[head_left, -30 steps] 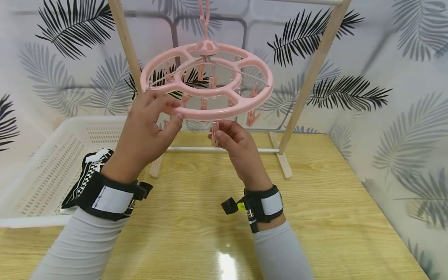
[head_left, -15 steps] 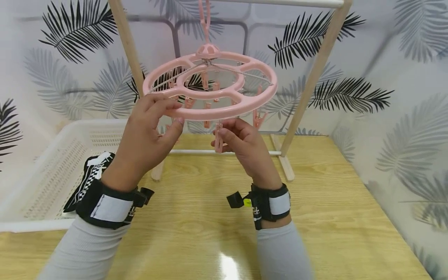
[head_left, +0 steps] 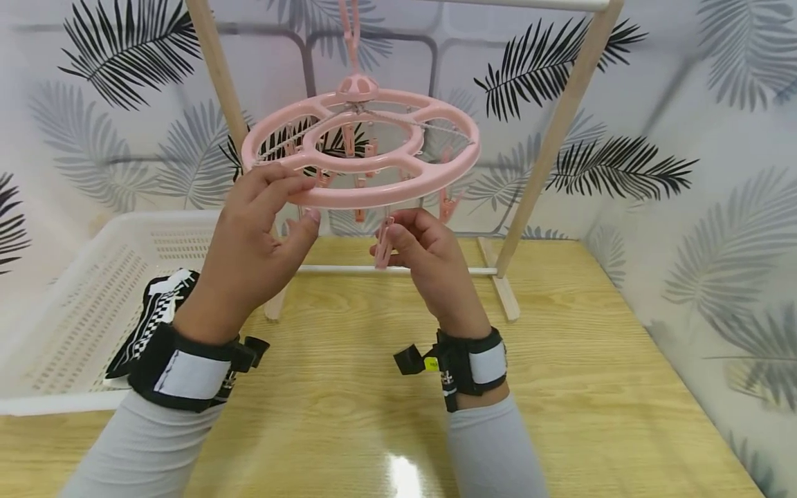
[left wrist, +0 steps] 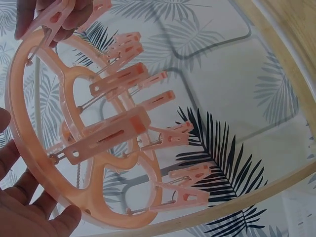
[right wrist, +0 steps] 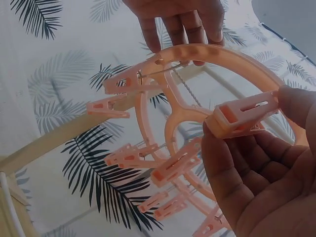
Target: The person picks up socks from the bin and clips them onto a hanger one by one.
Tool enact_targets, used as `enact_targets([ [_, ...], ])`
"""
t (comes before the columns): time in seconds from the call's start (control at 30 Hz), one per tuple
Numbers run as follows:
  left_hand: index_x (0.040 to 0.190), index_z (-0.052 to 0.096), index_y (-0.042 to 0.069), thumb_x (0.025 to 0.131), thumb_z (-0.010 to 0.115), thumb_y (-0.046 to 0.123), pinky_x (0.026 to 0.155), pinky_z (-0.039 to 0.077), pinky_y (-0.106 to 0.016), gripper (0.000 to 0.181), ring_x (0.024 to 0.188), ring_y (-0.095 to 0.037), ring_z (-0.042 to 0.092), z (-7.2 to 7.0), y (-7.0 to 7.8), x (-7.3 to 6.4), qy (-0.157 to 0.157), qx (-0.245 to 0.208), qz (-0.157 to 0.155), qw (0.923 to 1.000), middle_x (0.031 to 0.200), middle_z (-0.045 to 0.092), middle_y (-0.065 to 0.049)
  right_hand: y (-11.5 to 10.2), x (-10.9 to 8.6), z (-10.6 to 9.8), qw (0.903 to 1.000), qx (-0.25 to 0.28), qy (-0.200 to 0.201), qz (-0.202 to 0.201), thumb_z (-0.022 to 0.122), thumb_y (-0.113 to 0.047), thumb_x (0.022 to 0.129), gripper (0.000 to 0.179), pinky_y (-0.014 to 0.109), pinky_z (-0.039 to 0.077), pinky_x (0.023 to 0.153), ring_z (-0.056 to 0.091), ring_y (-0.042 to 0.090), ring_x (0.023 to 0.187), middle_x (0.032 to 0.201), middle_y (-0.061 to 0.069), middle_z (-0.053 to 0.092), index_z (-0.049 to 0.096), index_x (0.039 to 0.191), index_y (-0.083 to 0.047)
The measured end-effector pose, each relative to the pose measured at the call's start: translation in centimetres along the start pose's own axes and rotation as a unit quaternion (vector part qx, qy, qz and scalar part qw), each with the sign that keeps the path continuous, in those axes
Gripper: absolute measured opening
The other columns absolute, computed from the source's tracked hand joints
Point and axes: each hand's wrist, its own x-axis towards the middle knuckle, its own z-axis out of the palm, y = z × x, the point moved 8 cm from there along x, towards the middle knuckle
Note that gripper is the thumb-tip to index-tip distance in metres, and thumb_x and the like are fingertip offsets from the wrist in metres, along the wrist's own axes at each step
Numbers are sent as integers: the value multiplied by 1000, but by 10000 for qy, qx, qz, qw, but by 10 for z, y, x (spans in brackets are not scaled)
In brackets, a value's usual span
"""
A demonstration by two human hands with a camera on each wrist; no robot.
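A pink round clip hanger [head_left: 373, 198] hangs by its pink hook strap, its double ring tipped toward me. My left hand [head_left: 252, 245] grips the near left of the outer rim, fingers on top and thumb below. With thumb and fingers, my right hand [head_left: 429, 256] pinches a pink clothespin [head_left: 383, 243] dangling under the near rim. In the right wrist view this clothespin [right wrist: 247, 113] lies between thumb and fingertips, with no cloth in it. Several other clothespins [left wrist: 111, 136] hang from the rings in the left wrist view.
A wooden stand [head_left: 554, 145] with white rods rises behind the hanger. At left, a white perforated basket [head_left: 81, 304] holds folded black-and-white patterned fabric [head_left: 152, 311]. All of this stands on a wood-grain table [head_left: 349, 387], against a leaf-print backdrop [head_left: 716, 228].
The clothespin in my right hand has dropped a little below the rim and now leans, its lower end to the left. The hanger has shifted slightly left since half a second ago; my left hand keeps its grip.
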Motion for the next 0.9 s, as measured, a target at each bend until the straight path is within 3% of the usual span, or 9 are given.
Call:
enact_targets([
  [0.3,108,66,-2,82,62,9,99,38,-48,28,113,-29,46,-2,1,-3,150,60,98,9998,111,57,-19,1,-3,5,9997,-241,44,60,49,-24,97,30,38,57,71,59,34,82,88,13,58,52,106,4],
  [0.6,109,62,-5,80,60,6,109,30,-45,31,128,-27,37,-9,10,2,550,-89,501,9972,123,53,-25,-1,-3,-3,9988,-393,289,64,50,-24,97,28,39,57,67,59,36,77,85,14,59,54,99,3],
  [0.73,106,63,-5,80,57,8,100,39,-45,30,122,-23,42,-20,2,-1,1035,-32,159,9945,121,54,-24,1,-3,-4,9987,-392,315,97,50,-25,97,32,37,57,66,59,35,78,86,17,59,53,100,6],
  [0.9,100,63,-5,83,52,10,84,43,-42,25,110,-21,48,-33,-19,-10,1527,-8,-405,9874,113,57,-20,4,-5,-6,9979,-420,461,194,51,-30,96,30,40,57,68,61,34,79,89,18,59,55,99,0],
])
